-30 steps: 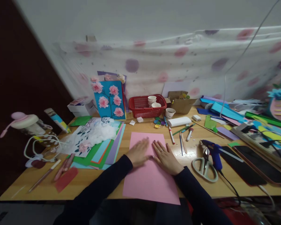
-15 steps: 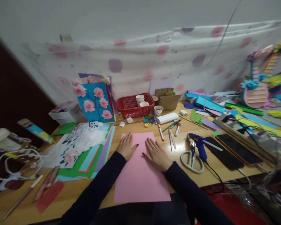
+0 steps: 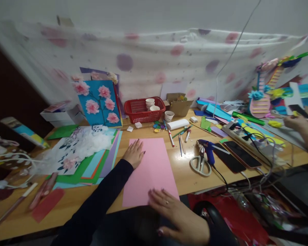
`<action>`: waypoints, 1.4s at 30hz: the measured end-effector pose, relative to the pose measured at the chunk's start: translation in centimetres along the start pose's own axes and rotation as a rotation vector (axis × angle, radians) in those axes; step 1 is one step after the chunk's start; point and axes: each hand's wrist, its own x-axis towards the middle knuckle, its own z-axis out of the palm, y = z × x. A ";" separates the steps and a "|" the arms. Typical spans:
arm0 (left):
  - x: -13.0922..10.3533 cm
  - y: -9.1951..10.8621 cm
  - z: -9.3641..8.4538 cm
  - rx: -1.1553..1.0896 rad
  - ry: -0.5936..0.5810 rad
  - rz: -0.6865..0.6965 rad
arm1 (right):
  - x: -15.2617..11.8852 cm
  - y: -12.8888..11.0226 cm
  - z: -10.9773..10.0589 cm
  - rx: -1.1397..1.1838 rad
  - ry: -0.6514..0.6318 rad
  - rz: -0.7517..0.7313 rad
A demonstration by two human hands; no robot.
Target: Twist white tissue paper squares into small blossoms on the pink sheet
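Note:
A sheet of pink paper (image 3: 154,167) lies flat on the wooden table, its near edge close to the table's front. My left hand (image 3: 133,154) rests open on the sheet's upper left part, fingers stretched forward. Over the near right edge of the paper is my right hand (image 3: 178,213), slightly blurred, fingers stretched out and thumb apart, holding nothing. To the right of the paper are scissors (image 3: 200,166) with pale handles and a blue glue gun (image 3: 209,153).
Coloured sheets (image 3: 110,160) and white tissue (image 3: 96,141) lie at left. Behind stand a blue flower picture (image 3: 99,109), a red basket (image 3: 136,111) and a paper cup (image 3: 169,116). Phones (image 3: 242,154) and a power strip (image 3: 236,135) lie at right. Another person's hand (image 3: 299,123) is at far right.
My right hand has slid from the upper right of the pink paper back to its near edge. My left hand stays in place. The view has turned right, bringing another person's hand in.

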 end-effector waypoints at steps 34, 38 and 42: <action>-3.1 -0.8 -3.0 -0.093 -0.076 0.078 | -8.8 4.8 -2.5 -0.244 0.474 0.765; -2.3 -1.4 -3.4 -0.073 -0.046 0.116 | -10.8 5.7 -7.3 -0.341 0.740 1.137; -1.6 -1.4 -3.2 -0.053 -0.003 0.135 | -8.2 9.3 -10.0 -0.515 0.784 1.186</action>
